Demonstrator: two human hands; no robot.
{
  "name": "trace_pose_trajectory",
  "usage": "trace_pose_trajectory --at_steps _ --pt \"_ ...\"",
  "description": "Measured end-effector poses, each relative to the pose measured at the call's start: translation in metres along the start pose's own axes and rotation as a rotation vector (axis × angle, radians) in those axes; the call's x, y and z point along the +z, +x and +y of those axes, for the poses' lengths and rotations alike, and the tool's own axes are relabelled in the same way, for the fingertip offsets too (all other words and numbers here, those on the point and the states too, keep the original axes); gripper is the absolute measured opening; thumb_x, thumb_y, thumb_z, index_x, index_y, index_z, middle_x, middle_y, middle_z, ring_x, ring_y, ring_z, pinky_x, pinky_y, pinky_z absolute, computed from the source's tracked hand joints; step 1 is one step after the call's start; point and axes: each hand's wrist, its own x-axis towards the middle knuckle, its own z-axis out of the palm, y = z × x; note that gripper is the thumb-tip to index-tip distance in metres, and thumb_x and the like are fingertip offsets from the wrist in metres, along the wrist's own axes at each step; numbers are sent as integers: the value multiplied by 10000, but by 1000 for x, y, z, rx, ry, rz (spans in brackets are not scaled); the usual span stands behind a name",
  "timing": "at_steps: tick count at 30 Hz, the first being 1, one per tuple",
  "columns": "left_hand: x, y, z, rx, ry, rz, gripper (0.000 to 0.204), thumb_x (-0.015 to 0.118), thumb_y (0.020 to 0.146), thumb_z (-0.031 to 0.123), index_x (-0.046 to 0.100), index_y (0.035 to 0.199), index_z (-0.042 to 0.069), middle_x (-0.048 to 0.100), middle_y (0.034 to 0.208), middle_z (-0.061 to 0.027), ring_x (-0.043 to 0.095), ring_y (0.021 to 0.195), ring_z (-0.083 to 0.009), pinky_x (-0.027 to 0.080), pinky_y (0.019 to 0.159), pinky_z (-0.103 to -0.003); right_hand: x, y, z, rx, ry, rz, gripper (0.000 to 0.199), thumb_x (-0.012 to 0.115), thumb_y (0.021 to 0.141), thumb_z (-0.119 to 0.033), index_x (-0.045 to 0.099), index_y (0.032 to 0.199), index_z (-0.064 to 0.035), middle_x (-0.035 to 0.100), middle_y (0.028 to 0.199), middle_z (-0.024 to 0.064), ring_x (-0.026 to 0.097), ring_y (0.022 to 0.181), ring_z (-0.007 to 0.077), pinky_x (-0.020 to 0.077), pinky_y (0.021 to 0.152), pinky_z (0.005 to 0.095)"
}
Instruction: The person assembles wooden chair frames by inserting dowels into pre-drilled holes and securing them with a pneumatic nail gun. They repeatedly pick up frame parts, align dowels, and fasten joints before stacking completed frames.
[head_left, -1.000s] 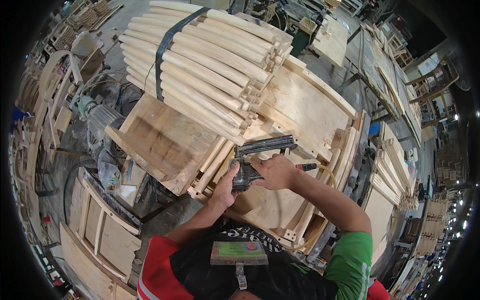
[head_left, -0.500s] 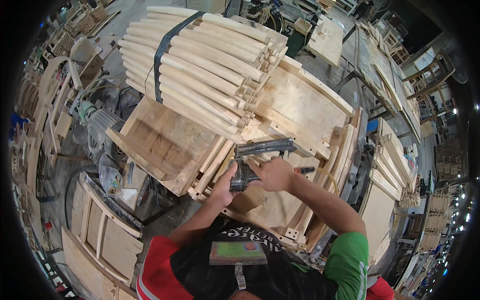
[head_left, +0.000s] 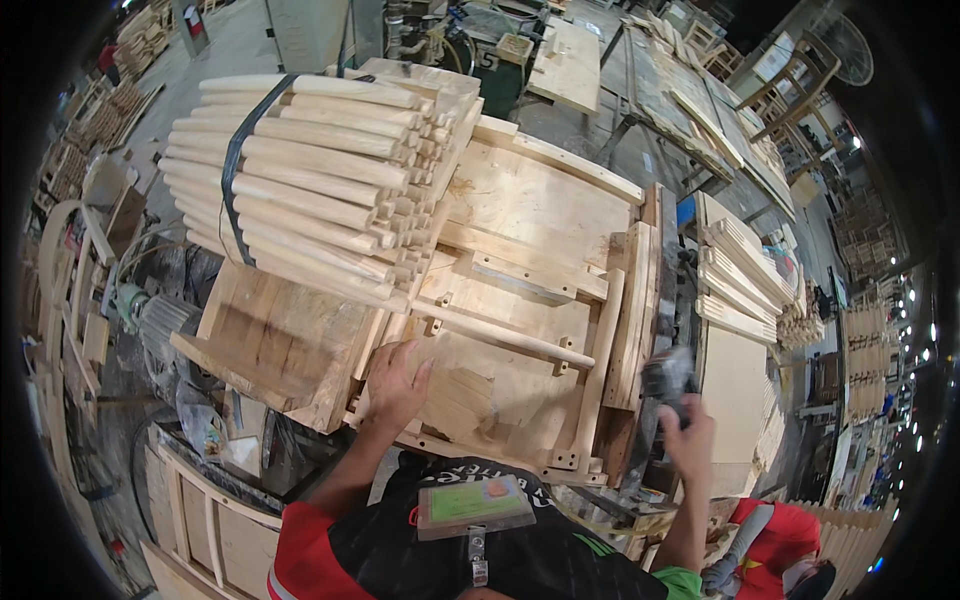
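In wd frame (head_left: 535, 395), rod (head_left: 503, 334) nr LH (head_left: 398, 388)

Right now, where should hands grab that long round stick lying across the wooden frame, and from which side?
Probably around the middle, from above. The long round stick is slim and straight with its top uncovered, while small blocks crowd it near both ends. The left hand is closer, below the stick's left end in the view. I can't tell if the stick is fastened.

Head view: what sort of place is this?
Probably a woodworking shop making furniture: a strapped bundle of wooden rods, piled wooden slats on the right, and a chair-like wooden frame at upper right.
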Motion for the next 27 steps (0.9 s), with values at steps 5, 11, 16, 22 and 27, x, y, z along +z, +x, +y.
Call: trace_pose_trajectory --at_steps 5,11,16,22,27 --pt "0 9 1 47 68 -63 448 810 898 206 675 1276 7 629 1291 -198 568 1262 -414 443 1109 -532 -39 1 76 213 -279 231 468 802 954 -423 636 1096 -9 716 816 263 711 784 488 532 689 542" --pt "5 12 -5 55 118 -161 508 810 894 213 666 1323 -17 569 1425 -227 483 1413 -421 386 1198 -530 -38 14 120 264 -590 210 436 765 987 -427 636 1120 -34 742 931 253 714 889 492 541 788 587" --pt "-4 3 -2 24 185 -160 556 798 909 221 641 1370 -48 485 1540 -267 410 1491 -447 345 1247 -532 12 17 73 -80 -632 572 317 756 987 -292 670 1138 -27 714 905 185 702 827 440 565 786 528" --pt "-2 -3 3 -1 247 -179 665 802 881 198 573 1442 -76 444 1587 -287 393 1523 -444 355 1256 -491 165 -27 -1 164 -68 -200 522 824 902 -320 636 1256 15 751 1048 261 767 979 373 591 870 458" --pt "11 -9 -21 146 391 -81 590 611 957 124 507 1514 -39 458 1599 -282 454 1487 -458 378 1249 -486 186 -9 25 311 592 -265 491 774 938 -259 591 1293 27 709 1095 165 687 953 256 556 845 391"
